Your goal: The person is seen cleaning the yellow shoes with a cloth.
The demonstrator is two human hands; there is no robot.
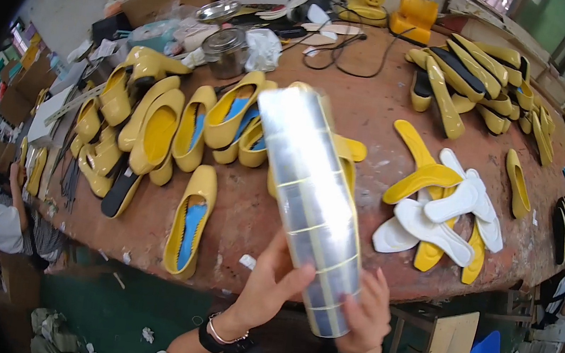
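A long, shiny silver strip point(314, 209), crossed by thin yellow lines into sections like a sheet of labels, stands tilted in front of me. My left hand point(269, 285) holds its left edge near the bottom, thumb on the face. At the lower right edge, my right hand point(365, 316) grips it too, with fingers curled round the side. Behind the strip, part of a yellow shoe is hidden. Left of my left hand lies a glossy yellow flat shoe point(176, 234) with a blue piece inside.
Several yellow shoes point(158, 133) cover the table's left, with more heaped point(460, 71) at the far right. White insoles point(447, 198) and yellow insoles point(420, 184) lie right of the strip. A metal jar point(226, 51) and black cord point(361, 69) sit farther back. People work at both sides.
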